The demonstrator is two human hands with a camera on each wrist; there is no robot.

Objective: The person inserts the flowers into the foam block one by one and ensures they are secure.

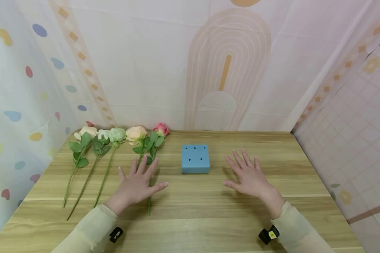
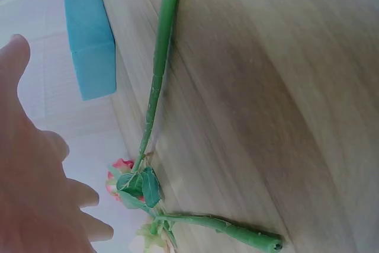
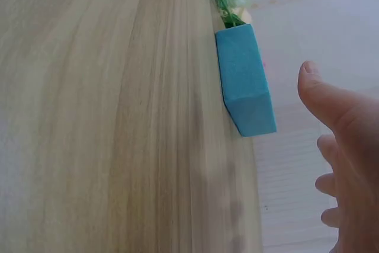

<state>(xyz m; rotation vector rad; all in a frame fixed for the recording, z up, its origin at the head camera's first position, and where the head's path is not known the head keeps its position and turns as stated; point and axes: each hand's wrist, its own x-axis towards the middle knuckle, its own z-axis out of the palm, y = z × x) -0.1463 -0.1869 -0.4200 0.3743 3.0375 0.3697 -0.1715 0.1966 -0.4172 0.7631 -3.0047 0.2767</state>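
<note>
A blue block [image 1: 195,159] with several small holes in its top lies on the wooden table between the two hands. My left hand [image 1: 137,186], fingers spread and holding nothing, hovers over the stems of the peach rose [image 1: 136,134] and the pink rose [image 1: 161,129]. To the right of the block, my right hand [image 1: 251,179] is spread palm down, also holding nothing. The left wrist view shows the block [image 2: 92,42] and a green stem [image 2: 157,75] beyond the raised left hand [image 2: 35,176]. In the right wrist view the block [image 3: 241,69] stands apart from the right hand [image 3: 349,146].
Further left on the table [image 1: 209,228] lie a cream rose [image 1: 88,132], a white rose [image 1: 103,135] and a pale green rose [image 1: 117,135], stems towards the front. Patterned cloth [image 1: 145,70] hangs behind the table and at both sides.
</note>
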